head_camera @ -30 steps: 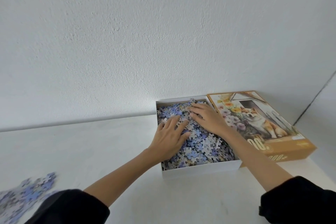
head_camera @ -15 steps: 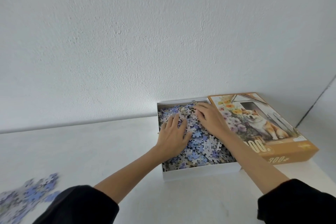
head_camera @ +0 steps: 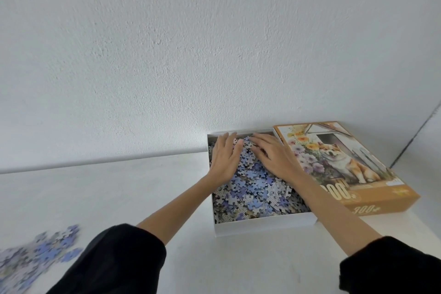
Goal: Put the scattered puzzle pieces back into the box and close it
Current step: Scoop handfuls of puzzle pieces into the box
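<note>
The white box [head_camera: 262, 225] sits open against the far wall, heaped with blue and white puzzle pieces [head_camera: 257, 188]. Its orange lid [head_camera: 353, 174], picturing a dog among flowers, lies touching its right side. More loose pieces [head_camera: 35, 255] lie scattered near left.

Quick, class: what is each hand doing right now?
Left hand: open, flat on the puzzle pieces in the box, holding nothing.
Right hand: open, flat on the pieces, holding nothing.
</note>
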